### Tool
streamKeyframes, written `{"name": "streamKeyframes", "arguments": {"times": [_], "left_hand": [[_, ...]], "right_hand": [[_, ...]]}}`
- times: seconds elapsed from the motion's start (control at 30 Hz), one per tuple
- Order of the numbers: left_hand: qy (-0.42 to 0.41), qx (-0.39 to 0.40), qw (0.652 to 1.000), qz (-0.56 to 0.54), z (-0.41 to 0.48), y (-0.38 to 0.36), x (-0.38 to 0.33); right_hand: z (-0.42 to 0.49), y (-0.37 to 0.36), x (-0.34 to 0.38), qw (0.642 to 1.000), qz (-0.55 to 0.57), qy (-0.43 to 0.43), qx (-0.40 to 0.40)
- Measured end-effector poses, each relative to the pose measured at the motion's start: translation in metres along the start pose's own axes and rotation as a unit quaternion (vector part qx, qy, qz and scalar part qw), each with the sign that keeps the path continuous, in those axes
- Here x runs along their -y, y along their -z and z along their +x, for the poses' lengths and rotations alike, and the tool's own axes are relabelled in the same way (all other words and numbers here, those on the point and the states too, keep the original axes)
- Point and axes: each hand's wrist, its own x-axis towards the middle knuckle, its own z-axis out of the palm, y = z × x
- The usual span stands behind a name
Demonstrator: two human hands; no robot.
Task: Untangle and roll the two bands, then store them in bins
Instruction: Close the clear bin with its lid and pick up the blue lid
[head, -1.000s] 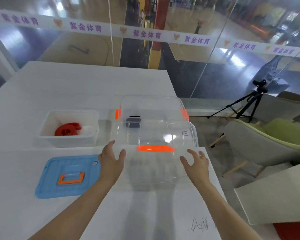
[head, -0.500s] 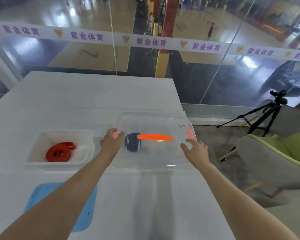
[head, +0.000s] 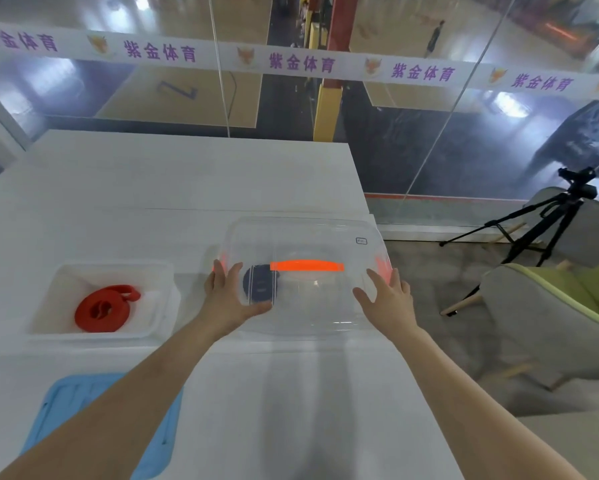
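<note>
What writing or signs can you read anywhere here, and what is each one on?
"紫金体育", purple, repeated along the white banner strip on the glass wall, with an orange emblem between repeats.
"Z"-like floor marking on the court beyond, unclear.
Small label on the clear lid: too small to read.

A white table (head: 187,174) fills the near ground, its far edge just before a wall of glass panes (head: 412,140). Across the glass runs a white banner (head: 291,62) printed with purple characters and orange crests. Beyond it lies a sports hall with a glossy wooden court floor (head: 173,95) catching bright reflections, and a pillar (head: 329,109) red above, yellow below. To the right, on a mottled grey floor (head: 429,271), stand a black tripod (head: 547,220) and a grey chair with a green cushion (head: 568,306)
</note>
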Motion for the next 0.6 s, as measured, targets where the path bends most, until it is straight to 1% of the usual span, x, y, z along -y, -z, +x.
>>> {"name": "streamKeyframes", "arguments": {"times": [0.1,0.27,0.5,0.6], "left_hand": [[-0.006,0.013,0.999,0.049,-0.001,-0.002,0.007],[0.0,0.023,0.998,0.066,0.002,-0.004,0.015],[0.007,0.035,0.995,0.092,0.004,-0.004,0.012],[-0.006,0.031,0.996,0.082,-0.004,0.0,0.011]], "right_hand": [[-0.002,0.0,0.0,1.0,-0.009,0.01,0.002],[-0.003,0.001,0.006,0.999,-0.027,0.016,0.026],[-0.007,0.006,0.014,0.997,-0.061,0.013,0.034],[-0.015,0.009,0.029,0.995,-0.101,0.027,-0.003]]}}
